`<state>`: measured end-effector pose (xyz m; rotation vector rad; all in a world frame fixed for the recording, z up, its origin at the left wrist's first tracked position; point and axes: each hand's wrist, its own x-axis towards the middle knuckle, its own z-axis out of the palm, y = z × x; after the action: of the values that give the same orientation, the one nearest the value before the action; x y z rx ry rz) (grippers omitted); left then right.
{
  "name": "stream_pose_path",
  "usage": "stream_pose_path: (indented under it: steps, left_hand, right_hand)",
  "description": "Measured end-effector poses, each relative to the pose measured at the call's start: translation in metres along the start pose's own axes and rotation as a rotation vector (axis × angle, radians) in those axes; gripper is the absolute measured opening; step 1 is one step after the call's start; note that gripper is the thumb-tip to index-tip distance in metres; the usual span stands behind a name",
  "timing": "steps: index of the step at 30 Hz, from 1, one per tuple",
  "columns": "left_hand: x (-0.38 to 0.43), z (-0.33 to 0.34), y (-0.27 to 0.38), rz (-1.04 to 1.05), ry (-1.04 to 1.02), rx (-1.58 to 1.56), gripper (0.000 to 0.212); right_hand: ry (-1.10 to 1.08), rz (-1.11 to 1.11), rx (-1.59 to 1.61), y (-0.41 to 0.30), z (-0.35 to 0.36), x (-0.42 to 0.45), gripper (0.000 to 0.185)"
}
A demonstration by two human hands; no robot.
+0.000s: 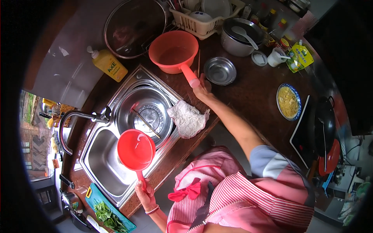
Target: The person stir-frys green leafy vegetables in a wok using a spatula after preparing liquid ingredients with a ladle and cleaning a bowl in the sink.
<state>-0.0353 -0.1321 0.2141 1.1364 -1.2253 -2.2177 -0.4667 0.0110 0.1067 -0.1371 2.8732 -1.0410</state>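
Observation:
My left hand (145,193) grips the handle of a red plastic dipper (136,150), held above the front bowl of the stainless steel sink (102,163). My right hand (203,88) reaches over the counter beside the handle end of a larger orange-red plastic dipper (174,52); its fingers are partly hidden by that handle, so its hold is unclear. A wooden chopstick (199,62) lies just past it, and a small steel bowl (220,70) stands to its right. A large steel basin (137,104) with a wooden stick (145,123) across it sits in the rear sink bowl.
A crumpled cloth (188,119) lies on the sink's edge. The faucet (75,113) arches over the sink at left. A teal cutting board (107,209) holds cut greens. A lidded pot (237,43), a dish rack (195,26), a plate of food (289,102) and a wok (324,125) stand around.

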Motion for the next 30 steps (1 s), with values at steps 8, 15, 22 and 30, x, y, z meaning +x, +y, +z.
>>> stream_pose_path:
  steps: [8,15,22,30]
  left_hand:
    - [-0.011,0.016,-0.016,-0.006,0.039,-0.033,0.028]
    - [-0.012,0.023,-0.021,0.008,0.067,-0.068,0.029]
    - [-0.007,0.026,-0.013,-0.013,0.039,-0.068,0.028]
    - [-0.001,0.010,-0.017,-0.038,0.022,-0.103,0.029]
  right_hand:
    - [-0.281,0.221,0.591,0.014,-0.012,-0.033,0.017]
    - [-0.033,0.089,0.743,0.102,-0.100,-0.087,0.017]
    - [0.162,0.194,0.451,0.116,-0.131,0.019,0.023]
    - [0.249,0.137,0.556,0.153,-0.108,0.029,0.023]
